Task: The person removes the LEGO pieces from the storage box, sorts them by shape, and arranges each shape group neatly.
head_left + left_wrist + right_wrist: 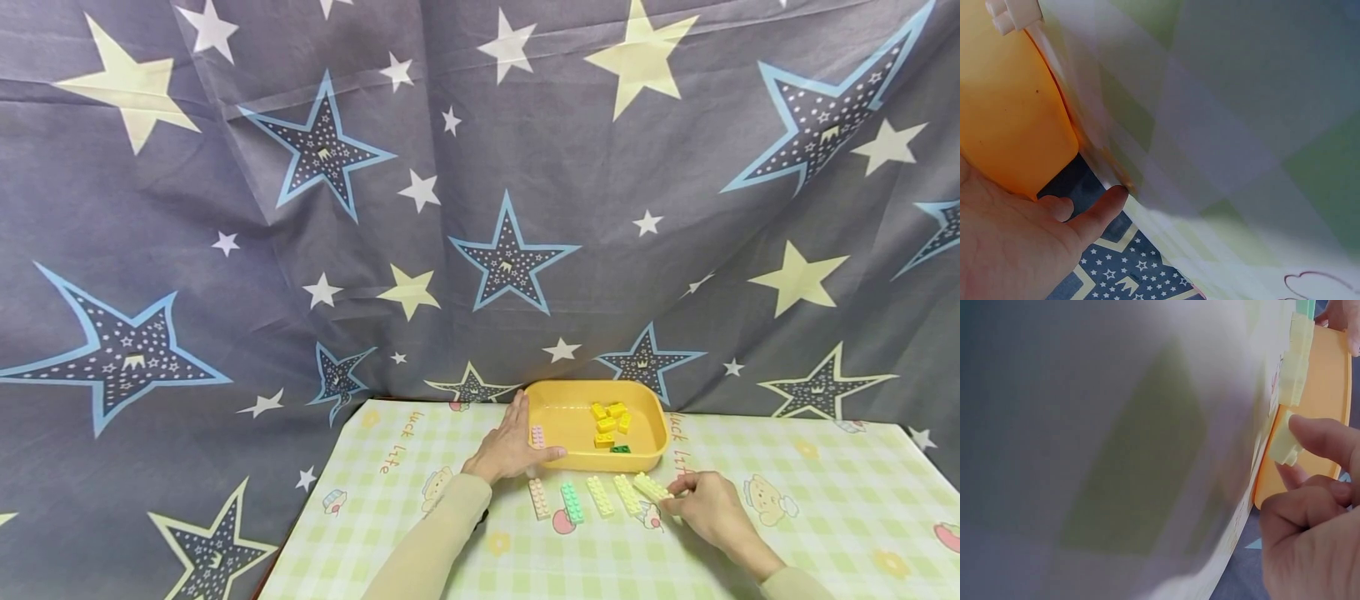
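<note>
A green-checked surface (600,567) is backed by starry grey fabric (480,162). A pale-yellow studded block (650,487) is pinched by the right hand (708,505), a rectangular orange tub (600,461) touched by the straight-fingered left hand (507,446).

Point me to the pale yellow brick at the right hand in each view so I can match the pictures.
Head: the pale yellow brick is right of centre, low down, at the right end of the row of bricks.
Left wrist: not in it.
Right wrist: right of centre, pinched by the right hand.
Shared landmark: the orange tray, in all three.
</note>
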A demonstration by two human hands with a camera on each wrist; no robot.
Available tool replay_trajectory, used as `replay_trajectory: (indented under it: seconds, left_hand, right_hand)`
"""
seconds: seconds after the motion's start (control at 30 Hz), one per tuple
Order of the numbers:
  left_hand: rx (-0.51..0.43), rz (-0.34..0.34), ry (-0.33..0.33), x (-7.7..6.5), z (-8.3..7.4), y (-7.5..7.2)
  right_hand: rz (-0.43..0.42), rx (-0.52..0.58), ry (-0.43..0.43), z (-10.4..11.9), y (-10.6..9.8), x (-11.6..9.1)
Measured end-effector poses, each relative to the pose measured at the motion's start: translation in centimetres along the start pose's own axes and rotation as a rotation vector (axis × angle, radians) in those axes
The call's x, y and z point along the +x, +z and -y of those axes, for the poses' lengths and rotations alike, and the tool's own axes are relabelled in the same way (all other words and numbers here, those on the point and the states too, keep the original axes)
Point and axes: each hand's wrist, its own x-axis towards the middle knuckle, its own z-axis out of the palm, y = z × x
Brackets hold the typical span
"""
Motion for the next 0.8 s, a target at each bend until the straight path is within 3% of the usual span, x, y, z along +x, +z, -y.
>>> replay_trajectory:
  seconds: [0.8]
  left_hand:
    - [-0.010,-0.001,-0.002,0.06,0.19,0.13]
  right_hand:
    - [-0.036,-0.122,-0.023,0.54,0.72,-0.22]
